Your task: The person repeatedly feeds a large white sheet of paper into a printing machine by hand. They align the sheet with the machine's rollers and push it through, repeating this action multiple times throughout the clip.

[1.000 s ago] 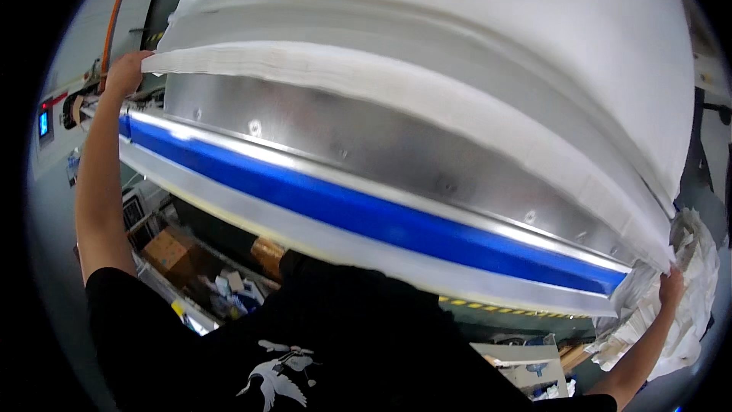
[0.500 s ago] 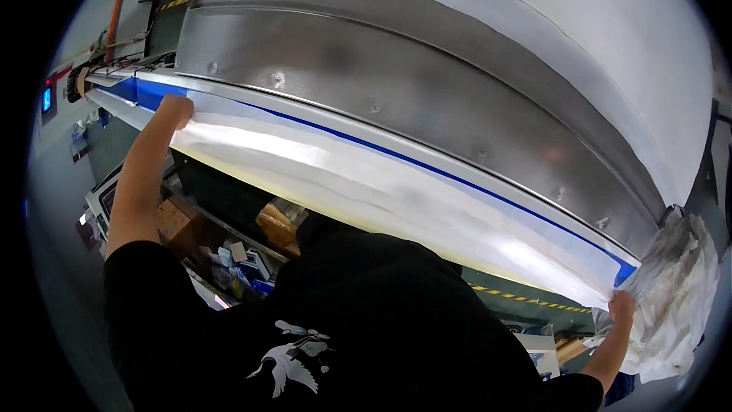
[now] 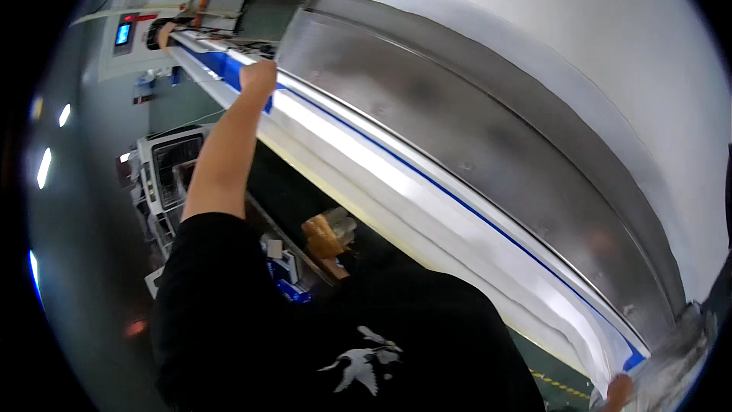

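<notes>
A long white sheet (image 3: 427, 217), thin like paper or film, runs from upper left to lower right along a pale metal rail faced with a blue strip (image 3: 221, 63). My left hand (image 3: 259, 75) is curled against the rail, just beyond the sheet's left end; its fingertips are hidden, as is anything in them. A bit of blue shows between this hand and the sheet. Low on the right, my right hand (image 3: 619, 389), slightly blurred, pinches the sheet's far right end near a blue corner piece (image 3: 633, 358).
Behind the rail rises a curved grey metal panel (image 3: 473, 137) with a large white cover (image 3: 579, 23) above. Crumpled plastic (image 3: 679, 362) hangs at right. Below are a brown package (image 3: 324, 236) and a white-framed appliance (image 3: 175, 160). A lit screen (image 3: 123, 33) is at upper left.
The view has swung left, tilting the scene. My left hand has come off the sheet's left corner onto the rail beside it. My right hand stays at the sheet's right end.
</notes>
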Demonstrator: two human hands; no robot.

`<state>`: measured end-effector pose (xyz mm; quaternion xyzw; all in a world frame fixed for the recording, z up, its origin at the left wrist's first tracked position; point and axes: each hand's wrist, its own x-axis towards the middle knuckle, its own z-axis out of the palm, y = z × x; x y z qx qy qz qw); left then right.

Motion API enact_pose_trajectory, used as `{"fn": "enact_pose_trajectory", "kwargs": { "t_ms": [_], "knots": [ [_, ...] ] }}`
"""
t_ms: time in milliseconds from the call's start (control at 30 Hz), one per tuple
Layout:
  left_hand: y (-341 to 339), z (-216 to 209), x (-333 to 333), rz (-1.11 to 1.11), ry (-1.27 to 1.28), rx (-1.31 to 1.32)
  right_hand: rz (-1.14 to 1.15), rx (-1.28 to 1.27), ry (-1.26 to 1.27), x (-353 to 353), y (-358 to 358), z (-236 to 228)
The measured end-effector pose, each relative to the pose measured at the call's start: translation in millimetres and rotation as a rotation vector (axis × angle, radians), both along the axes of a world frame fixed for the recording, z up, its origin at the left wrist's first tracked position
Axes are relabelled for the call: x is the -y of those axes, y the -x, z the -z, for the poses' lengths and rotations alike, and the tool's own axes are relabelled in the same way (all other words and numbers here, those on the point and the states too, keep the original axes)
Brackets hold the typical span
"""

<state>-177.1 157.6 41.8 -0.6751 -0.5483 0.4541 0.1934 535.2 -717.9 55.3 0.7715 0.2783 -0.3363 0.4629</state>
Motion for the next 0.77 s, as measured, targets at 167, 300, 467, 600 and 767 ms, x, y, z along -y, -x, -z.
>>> {"fn": "enact_pose_trajectory", "kwargs": {
  "t_ms": [167,300,467,600,767],
  "knots": [
    [-15.5,44.7,53.8,0.482,-0.074,0.802,-0.166,-0.038,0.073,9.7,-16.0,0.6],
    [-174.6,67.2,174.2,0.590,0.156,1.176,-0.101,-0.134,0.076,8.5,-7.9,3.4],
    [-287.9,67.3,330.4,0.557,0.661,1.497,0.233,-0.099,-0.037,-59.9,34.4,-4.0],
    [-337.2,51.0,404.0,0.707,1.000,1.623,0.287,-0.239,-0.086,-77.9,36.7,-15.1],
    [-351.0,44.9,415.6,0.767,1.179,1.523,0.209,-0.345,0.007,-94.5,36.6,14.9]
  ]
}}
